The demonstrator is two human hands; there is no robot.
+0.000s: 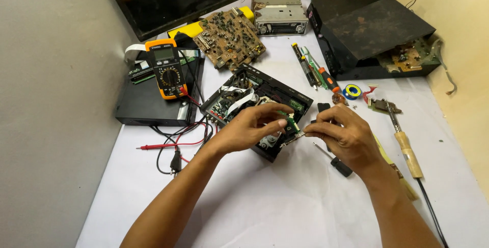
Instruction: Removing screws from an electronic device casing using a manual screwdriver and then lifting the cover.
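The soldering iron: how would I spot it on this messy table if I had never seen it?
Start at the big black metal case at the table's far right corner. Come toward the person past the blue solder spool, to the right of the right hand. The soldering iron lies there, the only tool with a pale wooden handle.

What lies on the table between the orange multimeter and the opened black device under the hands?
In the head view, black and red test leads run between the multimeter and the opened black device; behind them lies the edge of a flat black box.
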